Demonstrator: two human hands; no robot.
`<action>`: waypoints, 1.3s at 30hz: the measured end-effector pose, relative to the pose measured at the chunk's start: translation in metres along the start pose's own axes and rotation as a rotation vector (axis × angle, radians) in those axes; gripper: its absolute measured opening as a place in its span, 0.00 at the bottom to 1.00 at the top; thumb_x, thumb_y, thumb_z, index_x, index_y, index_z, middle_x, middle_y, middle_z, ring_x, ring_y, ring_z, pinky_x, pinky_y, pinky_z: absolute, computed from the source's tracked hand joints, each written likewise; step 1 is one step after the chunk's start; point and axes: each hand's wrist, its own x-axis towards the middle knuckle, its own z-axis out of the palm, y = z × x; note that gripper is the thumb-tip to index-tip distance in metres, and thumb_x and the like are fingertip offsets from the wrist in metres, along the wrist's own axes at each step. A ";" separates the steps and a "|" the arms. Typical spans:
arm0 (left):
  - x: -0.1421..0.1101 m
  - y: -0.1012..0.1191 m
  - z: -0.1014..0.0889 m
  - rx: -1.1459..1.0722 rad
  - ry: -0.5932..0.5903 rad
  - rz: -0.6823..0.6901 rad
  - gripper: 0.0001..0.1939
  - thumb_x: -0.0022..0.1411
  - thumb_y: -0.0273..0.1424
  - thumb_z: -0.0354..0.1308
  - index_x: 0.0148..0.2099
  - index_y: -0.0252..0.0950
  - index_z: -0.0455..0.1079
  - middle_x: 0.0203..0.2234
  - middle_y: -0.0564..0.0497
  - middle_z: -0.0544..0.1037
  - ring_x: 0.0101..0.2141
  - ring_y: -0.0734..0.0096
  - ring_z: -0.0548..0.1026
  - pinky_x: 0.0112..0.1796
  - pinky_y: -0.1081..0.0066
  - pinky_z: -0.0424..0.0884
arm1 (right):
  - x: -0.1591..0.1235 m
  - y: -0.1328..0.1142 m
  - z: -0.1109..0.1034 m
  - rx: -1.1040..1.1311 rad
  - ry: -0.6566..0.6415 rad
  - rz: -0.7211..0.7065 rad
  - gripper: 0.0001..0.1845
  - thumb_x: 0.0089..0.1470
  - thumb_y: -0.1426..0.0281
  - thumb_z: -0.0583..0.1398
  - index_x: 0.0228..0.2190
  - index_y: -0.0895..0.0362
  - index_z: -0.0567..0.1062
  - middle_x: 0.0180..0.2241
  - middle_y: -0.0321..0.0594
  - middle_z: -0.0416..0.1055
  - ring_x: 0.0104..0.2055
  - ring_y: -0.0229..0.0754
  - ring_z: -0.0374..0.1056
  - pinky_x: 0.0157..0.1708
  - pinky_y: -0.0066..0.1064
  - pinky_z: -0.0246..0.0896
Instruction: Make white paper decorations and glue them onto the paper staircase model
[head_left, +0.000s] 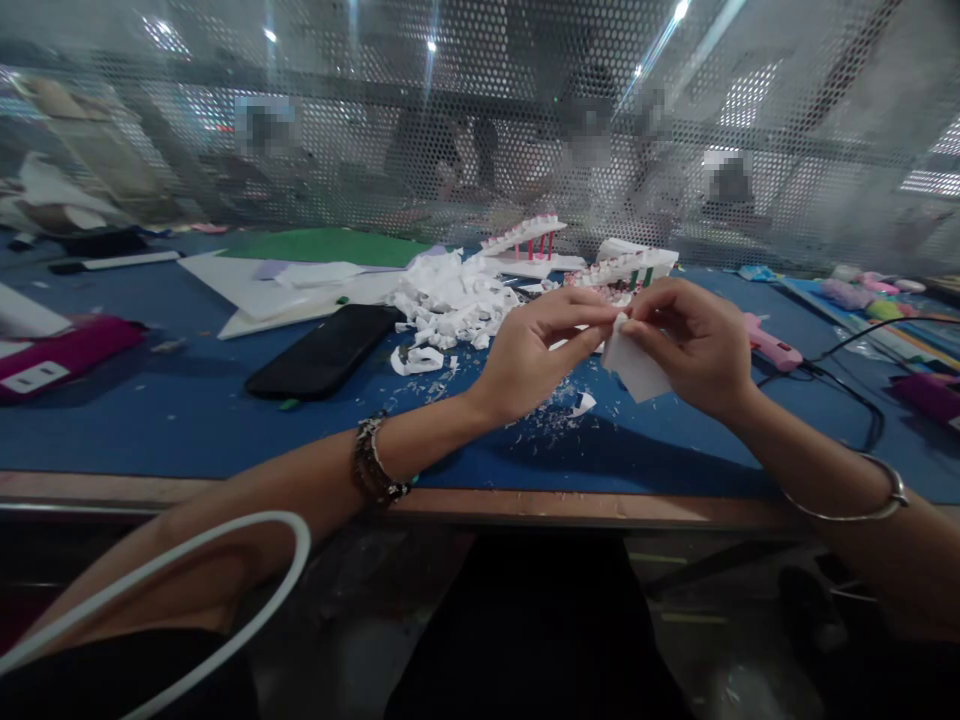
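A small piece of white paper [637,368] is held between my two hands over the table. My left hand [529,350] pinches its upper left edge with thumb and fingers. My right hand [697,340] grips the same piece from the right, thumb against it, fingers curled behind. Just beyond my hands stands a white stepped model with green posts [637,265], partly hidden by them. Farther back is a similar model with red posts [531,245]. A heap of torn white scraps [450,300] lies left of my left hand, and fine white crumbs [551,425] are strewn below.
A black phone [326,350] lies left of the scraps, near white sheets and a green sheet [315,246]. At right rests a pink glue gun [772,345] with a black cord. Magenta pouches [75,355] sit toward the sides. A perforated metal screen [480,130] rises behind.
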 end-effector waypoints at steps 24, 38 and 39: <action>0.007 -0.006 -0.003 -0.163 0.090 -0.449 0.12 0.49 0.37 0.63 0.33 0.32 0.74 0.26 0.52 0.76 0.28 0.79 0.70 0.31 0.76 0.66 | 0.000 -0.002 -0.001 -0.250 -0.080 -0.207 0.06 0.52 0.73 0.58 0.35 0.53 0.71 0.32 0.35 0.72 0.33 0.34 0.69 0.35 0.29 0.66; 0.003 -0.022 -0.005 -0.266 -0.074 -0.515 0.10 0.51 0.37 0.62 0.31 0.35 0.75 0.23 0.51 0.76 0.24 0.78 0.71 0.27 0.75 0.67 | 0.001 0.008 -0.010 -0.399 -0.183 -0.310 0.05 0.54 0.71 0.56 0.34 0.52 0.71 0.31 0.37 0.72 0.35 0.38 0.66 0.35 0.33 0.63; 0.003 -0.021 -0.004 -0.262 -0.072 -0.505 0.10 0.51 0.37 0.62 0.31 0.35 0.75 0.24 0.51 0.76 0.25 0.78 0.71 0.27 0.75 0.68 | 0.002 0.007 -0.009 -0.387 -0.172 -0.282 0.04 0.54 0.71 0.56 0.32 0.52 0.71 0.30 0.37 0.71 0.34 0.38 0.66 0.33 0.32 0.63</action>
